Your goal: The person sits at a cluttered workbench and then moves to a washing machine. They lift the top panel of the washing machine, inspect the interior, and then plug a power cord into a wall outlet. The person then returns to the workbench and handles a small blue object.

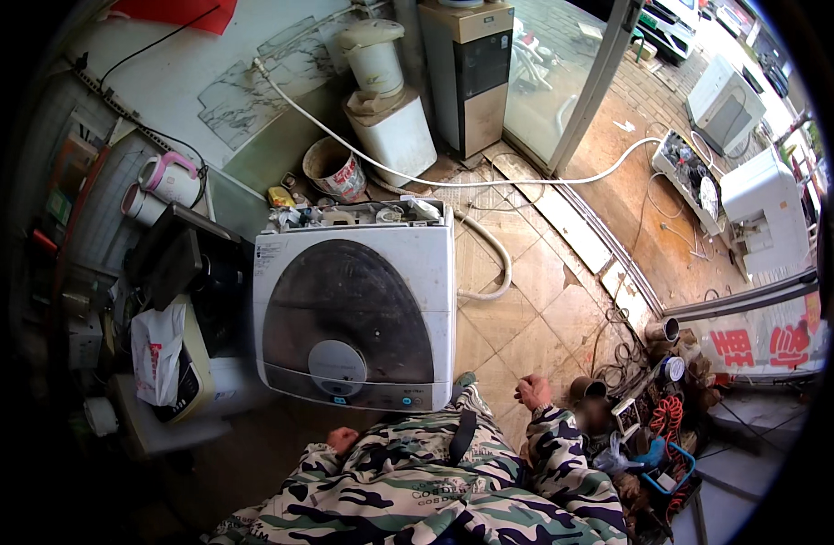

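the work looks partway along, i judge: the washer (355, 304) stands in one place with its lid (344, 282) down, but the bay (362, 214) along its far edge lies uncovered, its inner parts in plain view. that bay is not yet closed over, and neither hand is on the machine.

the washer sits on the tiled floor (517, 341), just beyond the person and left of the middle. its body is white and scuffed, its lid a big dark arch, dusty and speckled, with a grey disc (336, 366) at the near end. a panel strip with blue spots runs along the near edge. the bay is grimy, with loose-looking pieces crowded in it. a grey hose (501, 263) curls over the tiles at the washer's far right side.

the right hand (532, 391) hangs to the right of the washer, well clear of it, fingers curled in narrow, with nothing seen in them. the left hand (342, 440) is near the washer's near edge, apart from it; it is small and partly behind the sleeve, so i cannot tell whether it is wide, narrow or holding anything.
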